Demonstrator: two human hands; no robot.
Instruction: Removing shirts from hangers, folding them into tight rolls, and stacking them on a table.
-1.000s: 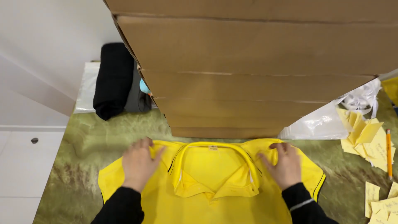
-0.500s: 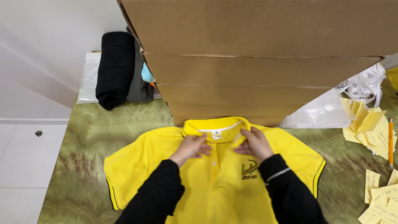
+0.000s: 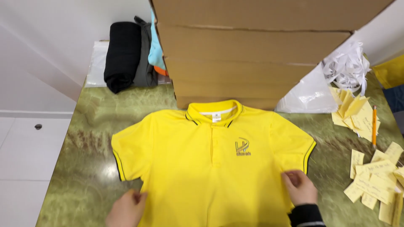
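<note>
A yellow polo shirt [image 3: 202,159] with dark trim on its collar and sleeves lies face up, spread flat on a green marbled table [image 3: 88,138]. My left hand [image 3: 126,209] rests on the shirt's left side below the sleeve. On the opposite side, my right hand [image 3: 299,187] presses flat on the fabric under the other sleeve. Both hands lie on the cloth with fingers loosely bent; neither pinches it visibly.
Stacked cardboard boxes [image 3: 252,50] stand right behind the collar. Folded dark clothes [image 3: 126,56] sit at the back left on a clear bag. Yellow paper slips [image 3: 370,172], a pencil [image 3: 374,126], a plastic bag [image 3: 307,94] and shredded white paper [image 3: 347,63] lie at the right.
The shirt went from collar-down handling to lying flat, front up. My hands left the collar and slid down to the shirt's two sides near the table's front.
</note>
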